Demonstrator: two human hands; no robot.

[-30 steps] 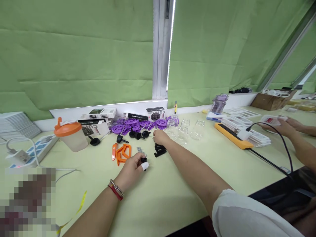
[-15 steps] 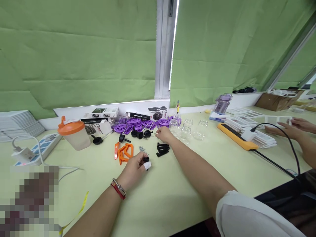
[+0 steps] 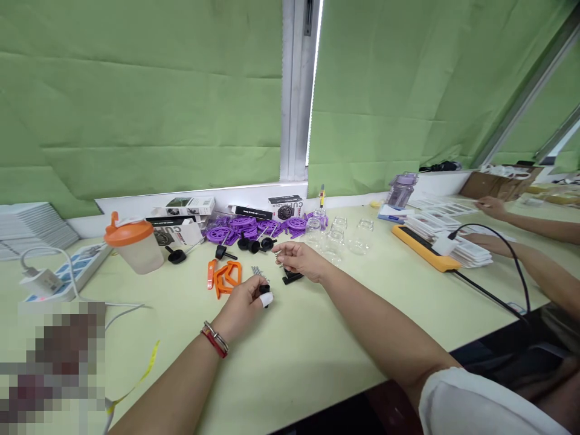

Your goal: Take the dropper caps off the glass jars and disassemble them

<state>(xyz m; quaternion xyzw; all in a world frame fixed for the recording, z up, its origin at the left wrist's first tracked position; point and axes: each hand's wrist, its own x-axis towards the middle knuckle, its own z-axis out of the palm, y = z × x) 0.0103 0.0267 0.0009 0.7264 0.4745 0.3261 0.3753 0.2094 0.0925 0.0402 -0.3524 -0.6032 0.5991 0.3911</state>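
Observation:
My left hand (image 3: 247, 296), its thumb tip wrapped in white, is closed around a small black plastic part (image 3: 264, 289), mostly hidden by the fingers. My right hand (image 3: 299, 260) hovers just right of it, thumb and fingers drawn together; tiny metallic bits show at the fingertips, too small to name. Under that hand lie black plastic pieces (image 3: 292, 277), partly covered. Silver screws (image 3: 257, 271) rest just beyond my left hand. Orange plastic brackets (image 3: 228, 278) lie to its left. Black funnel-shaped parts (image 3: 254, 246) sit before a heap of purple wheel-shaped pieces (image 3: 244, 226).
Clear glass cups (image 3: 361, 237) stand right of centre. Cup holder boxes (image 3: 179, 235) line the wall. An orange-lidded container (image 3: 135, 244) and a power strip (image 3: 81, 272) are at left. A yellow-black power strip (image 3: 426, 249) lies at right, near a co-worker's hands (image 3: 493, 207).
My right hand has drawn back toward my left hand from near the purple pieces, now covering some black pieces. My left hand stays nearly in place. A co-worker's hand reaches farther back.

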